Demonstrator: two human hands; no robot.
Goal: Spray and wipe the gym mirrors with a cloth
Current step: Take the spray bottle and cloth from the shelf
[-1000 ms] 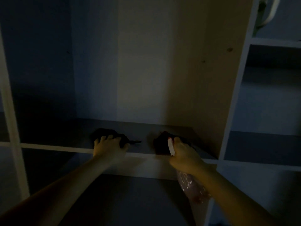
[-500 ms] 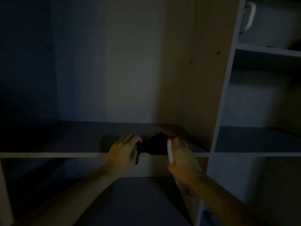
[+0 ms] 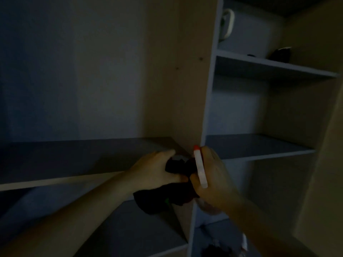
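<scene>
- I see both hands meeting at the front edge of a shelf (image 3: 74, 156), right by the upright divider panel (image 3: 185, 71) of a dim shelving unit.
- Left hand (image 3: 154, 169): grip closed, fingers curled round the top of a dark cloth (image 3: 157, 201), thumb side toward me.
- The cloth is bunched between the two hands. The rest hangs off the shelf edge, draping in front of the compartment underneath.
- Right hand (image 3: 213, 175): grip wrapped round the neck of a spray bottle (image 3: 200, 167), back of the hand to the camera.
- The bottle's white head with a red tip sticks up along the hand, tip just above the knuckles. Its clear body shows faintly under the wrist, hanging below shelf level.
- The spray head touches the cloth bundle. The two hands are just beside each other, and I cannot tell if they touch.
- Right-hand bay: a white looped handle (image 3: 227, 23) on the top level and a dark object (image 3: 280, 54) further right on the same shelf, too dim to identify.
- Bottom right: a dark heap (image 3: 217, 249) low in the unit, blurred.
</scene>
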